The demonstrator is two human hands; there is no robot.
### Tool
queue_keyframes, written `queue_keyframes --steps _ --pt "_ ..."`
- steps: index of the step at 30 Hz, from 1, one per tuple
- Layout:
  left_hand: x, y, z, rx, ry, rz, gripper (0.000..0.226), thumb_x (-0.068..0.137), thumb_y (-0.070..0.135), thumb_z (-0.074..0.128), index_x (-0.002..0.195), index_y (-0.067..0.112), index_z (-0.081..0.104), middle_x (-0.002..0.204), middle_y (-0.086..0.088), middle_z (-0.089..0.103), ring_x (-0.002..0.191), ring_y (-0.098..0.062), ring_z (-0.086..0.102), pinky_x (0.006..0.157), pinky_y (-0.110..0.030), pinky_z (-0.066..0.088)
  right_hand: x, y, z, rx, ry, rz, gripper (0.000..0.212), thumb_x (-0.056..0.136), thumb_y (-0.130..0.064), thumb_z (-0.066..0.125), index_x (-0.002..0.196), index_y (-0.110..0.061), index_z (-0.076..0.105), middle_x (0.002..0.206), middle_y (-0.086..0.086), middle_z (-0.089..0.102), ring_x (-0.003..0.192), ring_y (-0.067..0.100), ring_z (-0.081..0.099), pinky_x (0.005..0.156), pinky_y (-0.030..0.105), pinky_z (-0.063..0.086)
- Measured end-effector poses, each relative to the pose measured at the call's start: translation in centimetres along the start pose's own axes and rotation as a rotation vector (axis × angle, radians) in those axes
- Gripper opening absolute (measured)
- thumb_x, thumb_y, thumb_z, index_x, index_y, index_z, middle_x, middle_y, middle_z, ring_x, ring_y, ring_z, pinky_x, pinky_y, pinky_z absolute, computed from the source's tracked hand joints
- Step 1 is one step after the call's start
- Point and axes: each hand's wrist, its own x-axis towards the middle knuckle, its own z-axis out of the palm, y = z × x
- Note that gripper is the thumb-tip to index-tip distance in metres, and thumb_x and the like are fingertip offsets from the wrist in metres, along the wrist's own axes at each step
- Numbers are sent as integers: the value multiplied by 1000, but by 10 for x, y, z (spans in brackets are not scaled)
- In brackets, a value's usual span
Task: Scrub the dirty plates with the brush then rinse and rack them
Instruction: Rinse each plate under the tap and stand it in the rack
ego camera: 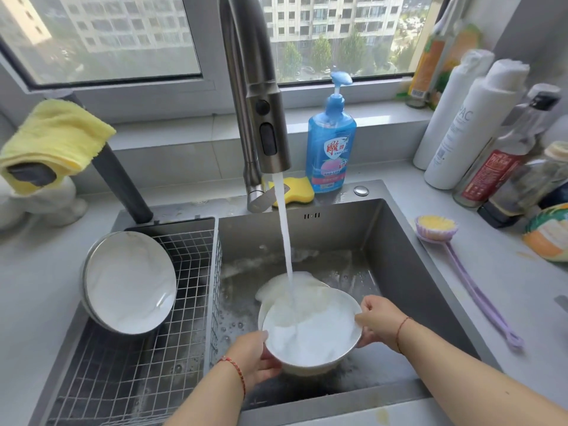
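Observation:
I hold a white deep plate [319, 339] over the sink [399, 256], under the running stream from the faucet [270, 130]. My left hand [255, 358] grips its near-left rim from below. My right hand [379, 322] grips its right rim, thumb on the inner edge. Water fills the plate and spills over its far side. Stacked white plates [129, 281] lean on edge in the wire rack [172, 348] at the sink's left. The purple long-handled brush [455, 259] lies on the counter right of the sink, bristles up.
A blue dish-soap pump bottle [332, 149] and a yellow sponge [296, 192] stand behind the sink. Several bottles [467, 124] crowd the back right counter. A yellow cloth [52, 139] hangs over a dark bar at the left. Foam and water lie on the sink floor.

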Motion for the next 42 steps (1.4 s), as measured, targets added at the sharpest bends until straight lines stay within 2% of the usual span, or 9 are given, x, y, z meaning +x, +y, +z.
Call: queue_keyframes --steps 7,11,13,16,21,26,35,38,42 --pt "-28 13 5 -382 -262 63 43 103 40 41 115 6 63 107 -22 72 96 -40 69 79 -56 58 -27 -15 -7 30 81 -262 22 85 4 58 73 -9 45 76 9 61 68 25 67 62 38 60" --pt "-30 16 9 -376 -243 168 47 101 47 42 120 9 62 109 -20 72 100 -39 69 80 -53 58 -36 -17 -7 -542 257 -530 12 91 -36 57 97 -25 55 102 -4 60 87 8 56 80 19 51" --pt "-28 17 10 -395 -259 204 53 99 52 40 127 11 59 113 -19 71 107 -41 66 92 -57 53 -41 -8 -4 -821 230 -585 38 94 -53 41 122 -30 53 141 -7 41 129 15 39 112 28 29" --pt "-28 18 10 -427 -260 257 55 98 55 39 130 14 57 116 -19 70 108 -41 66 92 -56 52 -55 1 3 -1153 283 -743 54 96 -60 21 126 -35 58 156 -1 22 147 22 11 117 34 -14" --pt "-28 19 14 -387 -209 335 63 87 65 44 133 23 55 116 -15 71 103 -38 69 85 -55 56 -84 -12 34 -1010 -171 -777 84 83 -64 -8 144 -29 39 155 -11 28 144 1 12 115 32 -17" --pt "-35 14 18 -296 -227 339 68 84 69 41 131 23 55 115 -12 72 99 -33 72 78 -50 60 -72 -37 72 -692 -458 -653 48 104 -39 13 151 -30 15 158 -15 11 144 -3 1 117 30 -9" --pt "-41 8 22 -292 -240 313 60 88 69 40 128 29 60 115 -8 72 105 -33 68 70 -42 59 -20 -59 37 -1108 -129 -556 55 101 -44 11 152 -24 14 161 -5 0 147 14 -2 119 45 3" --pt "-36 10 19 -315 -195 310 63 84 69 44 129 28 59 118 -10 71 105 -35 68 74 -50 60 -29 -47 16 -1294 -83 -489 65 94 -49 1 144 -21 32 152 3 29 144 21 14 116 57 -2" --pt "-34 13 19 -332 -199 306 70 80 72 43 131 26 57 118 -13 70 102 -37 69 80 -58 57 -61 -30 18 -1250 -202 -537 43 99 -14 34 141 -19 23 132 13 44 127 32 36 111 64 12"
